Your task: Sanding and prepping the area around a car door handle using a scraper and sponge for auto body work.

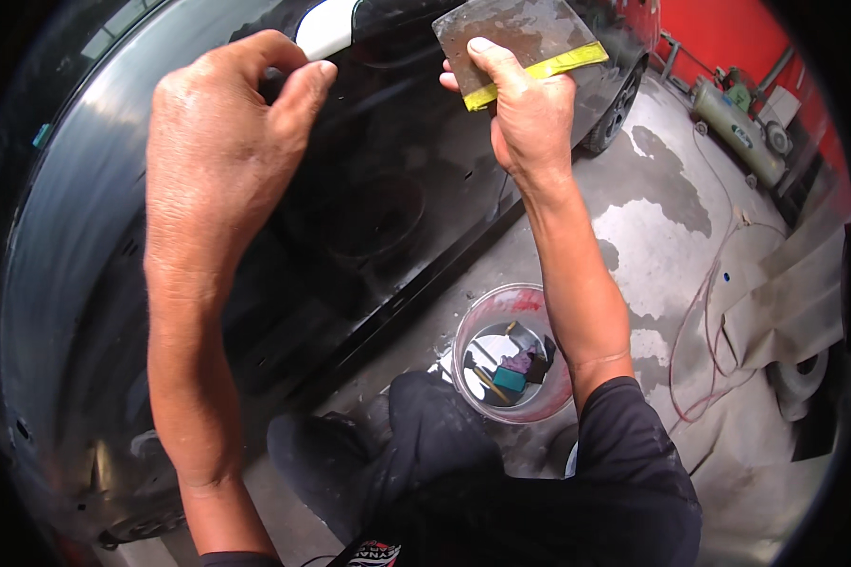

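Pinching scraper [520, 38] above right hand [529, 118]

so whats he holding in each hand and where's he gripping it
The right hand pinches a flat grey scraper card at its yellow-taped lower edge. The left hand holds nothing visible.

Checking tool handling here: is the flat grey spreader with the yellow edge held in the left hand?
No, the right hand pinches the spreader against the black car panel, while the left hand holds no spreader.
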{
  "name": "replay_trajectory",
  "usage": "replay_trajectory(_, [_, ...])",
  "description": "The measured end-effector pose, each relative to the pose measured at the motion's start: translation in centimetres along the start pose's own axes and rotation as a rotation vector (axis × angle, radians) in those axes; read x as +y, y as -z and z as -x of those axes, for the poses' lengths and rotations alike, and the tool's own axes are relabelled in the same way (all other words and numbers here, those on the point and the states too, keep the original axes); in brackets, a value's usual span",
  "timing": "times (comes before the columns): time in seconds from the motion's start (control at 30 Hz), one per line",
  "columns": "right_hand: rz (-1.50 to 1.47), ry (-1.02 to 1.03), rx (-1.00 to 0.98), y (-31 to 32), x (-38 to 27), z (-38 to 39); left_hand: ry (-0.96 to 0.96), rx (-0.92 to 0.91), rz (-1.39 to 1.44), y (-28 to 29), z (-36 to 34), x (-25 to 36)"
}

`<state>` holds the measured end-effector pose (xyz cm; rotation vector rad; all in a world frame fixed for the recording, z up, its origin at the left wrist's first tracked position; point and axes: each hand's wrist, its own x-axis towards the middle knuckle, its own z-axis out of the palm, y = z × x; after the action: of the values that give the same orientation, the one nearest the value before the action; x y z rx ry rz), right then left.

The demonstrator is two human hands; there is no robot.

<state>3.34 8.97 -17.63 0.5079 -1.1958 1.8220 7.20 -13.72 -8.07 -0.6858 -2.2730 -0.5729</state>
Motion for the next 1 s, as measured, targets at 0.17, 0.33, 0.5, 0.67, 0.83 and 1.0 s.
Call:
replay_trajectory(0.17, [0.876, 0.826, -0.097, -1.5, 0.7, 0.2, -0.011, -0.083, 0.228, 0.3, -0.2, -1.6])
replay_trajectory(0.33, [1.085, 0.922, -0.172, -2.5, 1.6, 0.9, 0.054, -0.04, 0.253, -0.4, 1.6, -1.7])
replay_trajectory(0.5, [1.13, 0.957, -0.2, -2.4, 2.6, 0.6, 0.092, 0.015, 0.205, -0.1, 2.2, -2.1])
replay_trajectory(0.67, [1.183, 1.021, -0.187, -2.5, 2.6, 0.4, 0.127, -0.045, 0.254, -0.2, 2.2, -2.6])
replay_trajectory(0.83, [1.183, 1.012, -0.143, -2.6, 2.8, 0.0, 0.088, 0.012, 0.326, -0.5, 2.0, -3.0])
replay_trajectory(1.0, [0.75, 0.446, 0.018, -0.6, 0.6, 3.1, 0.111, -0.011, 0.408, 0.0, 2.7, -3.1])
